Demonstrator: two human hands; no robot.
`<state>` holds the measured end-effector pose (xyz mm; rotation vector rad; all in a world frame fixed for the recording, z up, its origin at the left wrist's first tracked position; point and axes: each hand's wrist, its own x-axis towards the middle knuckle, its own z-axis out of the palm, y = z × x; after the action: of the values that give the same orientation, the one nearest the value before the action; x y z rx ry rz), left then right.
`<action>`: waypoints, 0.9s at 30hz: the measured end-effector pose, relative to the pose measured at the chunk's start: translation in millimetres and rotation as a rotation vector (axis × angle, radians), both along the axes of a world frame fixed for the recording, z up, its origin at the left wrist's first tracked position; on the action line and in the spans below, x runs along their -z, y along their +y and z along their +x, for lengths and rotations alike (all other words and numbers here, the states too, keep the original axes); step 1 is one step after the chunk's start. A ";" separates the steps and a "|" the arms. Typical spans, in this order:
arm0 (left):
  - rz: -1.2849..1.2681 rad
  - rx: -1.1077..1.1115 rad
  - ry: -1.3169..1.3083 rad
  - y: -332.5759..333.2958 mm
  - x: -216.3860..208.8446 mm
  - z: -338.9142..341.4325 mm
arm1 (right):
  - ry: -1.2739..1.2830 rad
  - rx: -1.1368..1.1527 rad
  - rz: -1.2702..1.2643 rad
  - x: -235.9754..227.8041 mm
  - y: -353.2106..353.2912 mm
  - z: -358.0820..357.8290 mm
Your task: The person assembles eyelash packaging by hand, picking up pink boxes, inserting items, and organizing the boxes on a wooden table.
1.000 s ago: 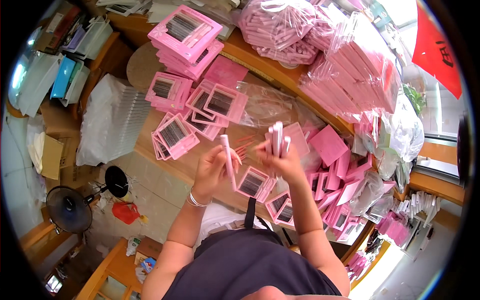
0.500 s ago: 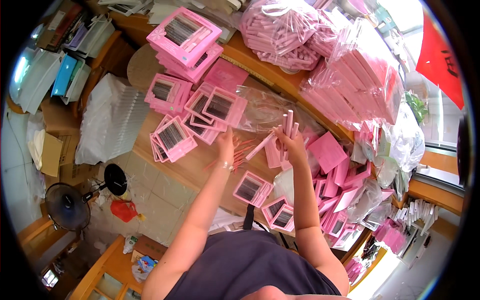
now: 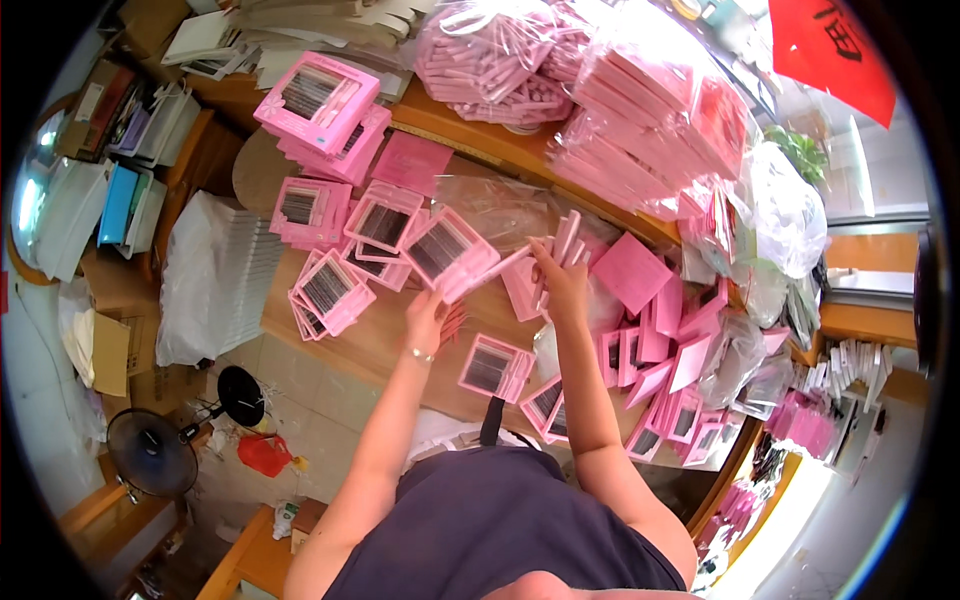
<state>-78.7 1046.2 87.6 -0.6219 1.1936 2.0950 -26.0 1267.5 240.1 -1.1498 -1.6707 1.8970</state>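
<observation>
My left hand [image 3: 428,318] is closed on the near edge of a pink eyelash case [image 3: 440,246], lifted and tilted, with dark rows of lashes behind its window. My right hand [image 3: 563,284] grips several slim pink tubes [image 3: 569,236]. One tube [image 3: 503,265] slants left from its fingers to the near right corner of the case; whether it lies inside cannot be seen. Under my left hand, reddish tweezers [image 3: 455,322] lie on the wooden table [image 3: 400,335]. Left of the held case are more eyelash cases [image 3: 383,220], overlapping. Another case [image 3: 494,368] rests closer to me.
Pink boxes [image 3: 318,100] are stacked at the back left. Bagged pink tubes [image 3: 490,60] and wrapped flat pink cartons [image 3: 650,110] fill the raised shelf. Loose pink boxes [image 3: 665,340] crowd the right side. A black fan [image 3: 152,452] stands on the floor at left.
My left hand has picked up an eyelash case from the pile and brought it toward the tubes. The tube in my right hand now reaches the case. The whole view has shifted.
</observation>
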 end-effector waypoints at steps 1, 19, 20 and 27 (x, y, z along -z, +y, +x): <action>0.058 0.031 0.005 -5.6 -26.7 8.5 | -0.013 -0.005 0.028 0.8 -1.8 -1.1; 0.069 0.156 0.468 -50.5 -167.2 39.1 | 0.056 -0.139 0.380 -68.9 -76.8 30.1; 0.069 0.142 0.468 -51.2 -168.5 40.2 | 0.083 -0.129 0.343 -67.7 -78.2 31.5; 0.075 0.241 0.542 -57.5 -151.5 48.9 | 0.044 -0.124 -0.015 -42.6 -68.3 53.0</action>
<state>-29.8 988.7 239.1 0.1401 1.3829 2.1463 27.0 1199.2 282.7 -1.0236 -1.7433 1.9971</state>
